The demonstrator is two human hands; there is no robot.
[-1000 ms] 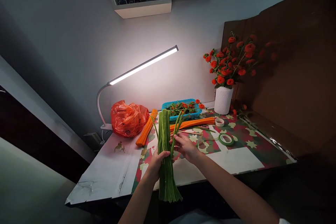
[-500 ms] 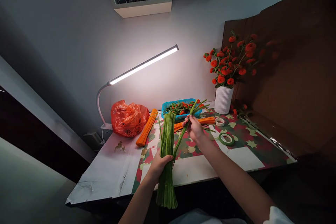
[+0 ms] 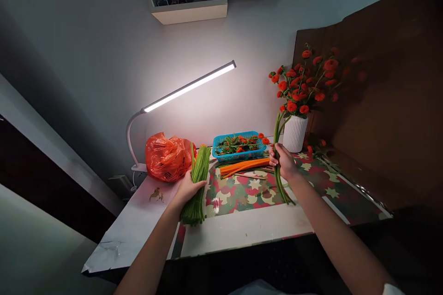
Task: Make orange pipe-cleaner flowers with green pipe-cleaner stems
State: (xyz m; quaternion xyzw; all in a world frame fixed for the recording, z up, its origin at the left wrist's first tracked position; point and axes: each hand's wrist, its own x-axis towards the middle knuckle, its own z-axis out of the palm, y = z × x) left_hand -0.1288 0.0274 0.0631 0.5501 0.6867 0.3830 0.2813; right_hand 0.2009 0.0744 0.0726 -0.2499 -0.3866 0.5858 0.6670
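Observation:
A thick bundle of green pipe cleaners (image 3: pixel 200 168) is gripped in my left hand (image 3: pixel 188 187), tilted over the left part of the table beside the red plastic bag. My right hand (image 3: pixel 284 162) is closed round a few green pipe cleaners (image 3: pixel 278 131), held nearly upright in front of the white vase. Between my hands, orange pipe cleaners (image 3: pixel 244 166) lie on the table. Behind them sits a blue basket (image 3: pixel 224 156) holding red flowers and green leaves.
The red plastic bag (image 3: pixel 168 159) rests at the left by a lit desk lamp (image 3: pixel 190 86). A white ribbed vase (image 3: pixel 295 133) of red flowers (image 3: pixel 304 83) stands at the back right, against a cardboard panel (image 3: pixel 374 115). A shelf (image 3: pixel 190 14) hangs above.
My hands have moved apart: the left took the big green bundle leftward to the bag, and the right carried its few pipe cleaners rightward, away from the bundle.

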